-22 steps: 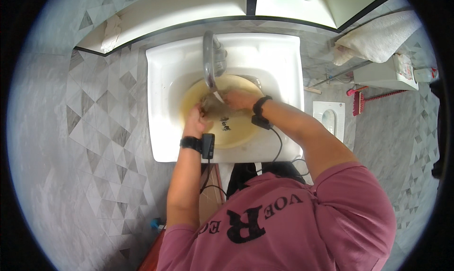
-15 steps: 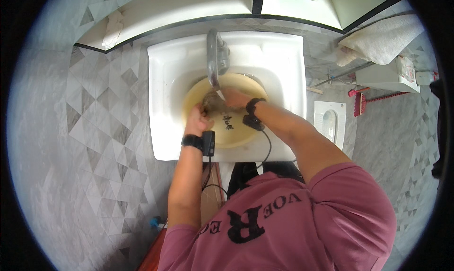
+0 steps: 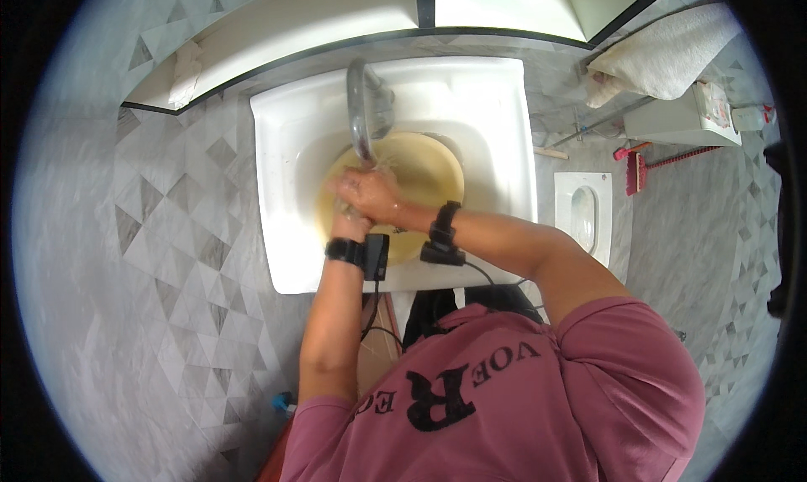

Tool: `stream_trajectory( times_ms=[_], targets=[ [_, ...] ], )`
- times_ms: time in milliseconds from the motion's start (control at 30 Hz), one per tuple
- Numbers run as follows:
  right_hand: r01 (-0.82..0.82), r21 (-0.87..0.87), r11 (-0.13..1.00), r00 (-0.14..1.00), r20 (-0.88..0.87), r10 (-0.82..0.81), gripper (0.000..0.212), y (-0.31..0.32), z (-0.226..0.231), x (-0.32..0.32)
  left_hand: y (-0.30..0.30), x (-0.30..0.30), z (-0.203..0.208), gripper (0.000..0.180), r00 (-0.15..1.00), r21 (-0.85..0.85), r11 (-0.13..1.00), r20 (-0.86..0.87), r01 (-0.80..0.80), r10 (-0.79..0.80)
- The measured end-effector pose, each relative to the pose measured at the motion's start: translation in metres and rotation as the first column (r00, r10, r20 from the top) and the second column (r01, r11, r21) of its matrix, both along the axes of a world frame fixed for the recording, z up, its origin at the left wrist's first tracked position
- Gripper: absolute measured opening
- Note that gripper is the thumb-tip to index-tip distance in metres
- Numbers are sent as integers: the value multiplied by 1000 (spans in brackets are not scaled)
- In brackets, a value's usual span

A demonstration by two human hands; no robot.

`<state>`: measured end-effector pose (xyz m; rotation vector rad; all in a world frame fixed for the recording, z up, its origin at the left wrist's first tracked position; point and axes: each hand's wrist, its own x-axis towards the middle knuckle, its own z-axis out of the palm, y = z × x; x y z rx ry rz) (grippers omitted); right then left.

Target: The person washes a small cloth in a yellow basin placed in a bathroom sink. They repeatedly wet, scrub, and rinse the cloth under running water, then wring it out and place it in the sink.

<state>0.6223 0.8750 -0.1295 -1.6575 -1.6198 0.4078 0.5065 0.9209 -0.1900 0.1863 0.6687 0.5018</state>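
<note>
Under the grey faucet (image 3: 358,104), my two hands meet over a yellow basin (image 3: 445,175) that sits in the white sink. My right hand (image 3: 371,193) lies on top, its fingers curled around toward my left hand and closed. Whatever it grips is hidden and smeared by motion. My left hand (image 3: 350,224) is mostly covered by the right one, so its fingers do not show. Water splashes below the spout, beside my right knuckles. Each wrist has a black strap with a small black box and a cable.
The white sink (image 3: 504,179) surrounds the basin. A white shelf with a dark edge (image 3: 311,62) runs behind it. To the right are a squat toilet (image 3: 583,209), a red brush (image 3: 636,173) and a hanging pale towel (image 3: 664,57).
My right hand has moved left and toward me, onto my left hand. The brownish thing seen earlier by my left hand is now hidden. The view has shifted slightly.
</note>
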Motion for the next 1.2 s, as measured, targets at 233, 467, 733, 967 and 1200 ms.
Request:
stream_trajectory(
  times_ms=[233, 467, 733, 967, 1200],
  targets=[
    [71, -443, 894, 954, 293, 69, 42, 4, -67, 57, -16, 45, 68, 47, 839, 236, 971, -533, 25, 108],
    [-199, -531, 824, 796, -578, -180, 37, -11, -44, 114, 22, 2, 58, 48, 495, 531, 531, -839, 660, 225],
    [-115, -345, 932, 38, -939, -343, 31, -22, -11, 139, 45, -14, 75, 64, 499, 529, 404, -846, 746, 186],
    [-477, -306, 824, 782, -575, 239, 45, -23, -8, 96, 20, 18, 114, 41, 610, 604, 394, -782, 693, 127],
    [-438, -522, 732, 854, -495, 158, 46, -22, -9, 54, 17, 11, 122, 28, 842, 542, 726, -531, 424, -96]
  ],
)
